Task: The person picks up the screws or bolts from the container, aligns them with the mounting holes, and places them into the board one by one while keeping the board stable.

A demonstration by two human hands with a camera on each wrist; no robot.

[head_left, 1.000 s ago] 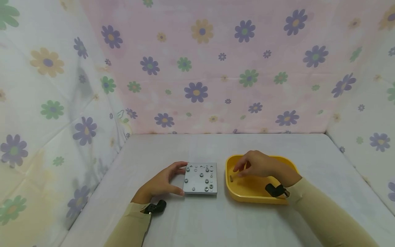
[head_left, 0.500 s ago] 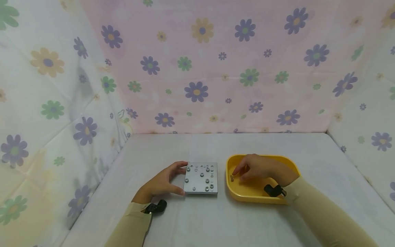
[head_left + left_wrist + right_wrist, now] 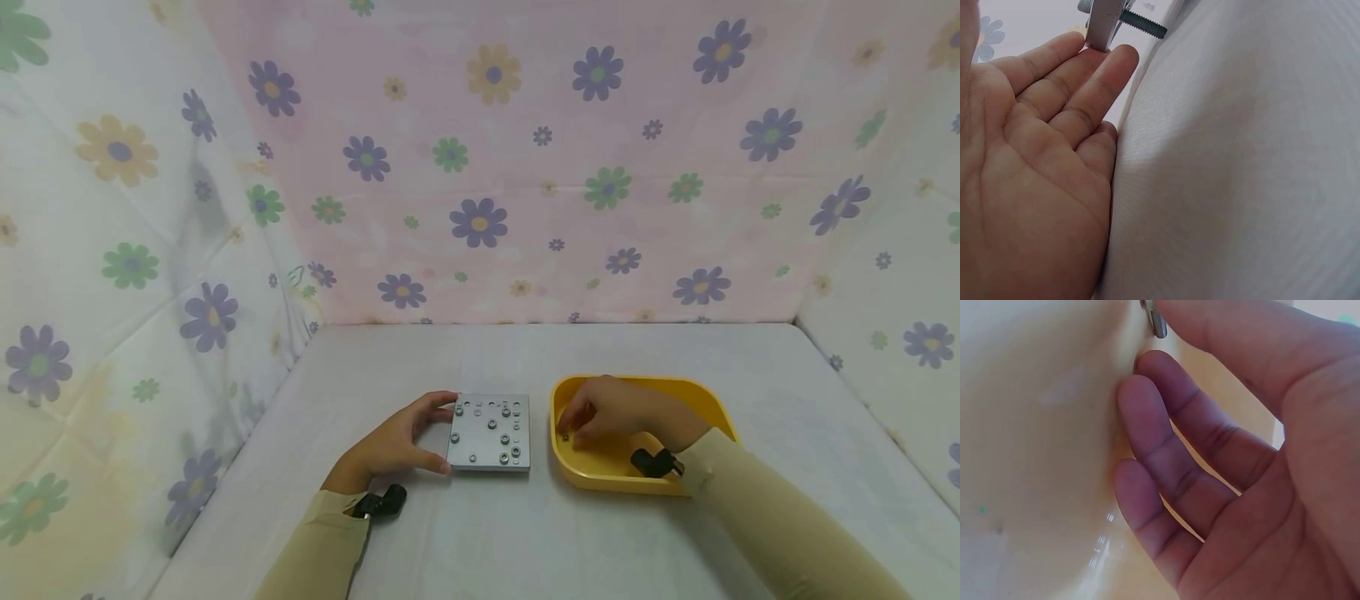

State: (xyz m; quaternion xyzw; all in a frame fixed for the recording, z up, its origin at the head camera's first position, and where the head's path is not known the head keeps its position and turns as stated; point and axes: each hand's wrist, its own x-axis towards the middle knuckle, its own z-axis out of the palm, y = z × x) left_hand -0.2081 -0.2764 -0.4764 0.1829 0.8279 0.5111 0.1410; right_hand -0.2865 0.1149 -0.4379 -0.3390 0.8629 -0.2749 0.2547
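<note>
A square silver metal plate [image 3: 474,440] lies on the table in the head view, with several socket-head bolts standing in it. Along its left side my left hand [image 3: 393,446] rests, thumb by the near corner and fingers by the far one. The left wrist view shows those fingers extended at the plate's edge [image 3: 1102,25], beside a dark threaded bolt shank [image 3: 1144,24] that sticks out underneath. Inside the yellow tray [image 3: 630,483], my right hand [image 3: 611,412] pinches a small metal screw [image 3: 566,437] with thumb and index finger. The right wrist view shows the screw's end [image 3: 1159,325] by the thumb.
The tray's raised wall surrounds the right hand, to the right of the plate. A white cloth covers the table [image 3: 465,542]. Flower-patterned fabric [image 3: 525,167] encloses the back and both sides.
My right hand has lowered and shifted slightly left in the tray, its thumb and index finger closing over the screw that lay beside them. The left hand and plate keep their place.
</note>
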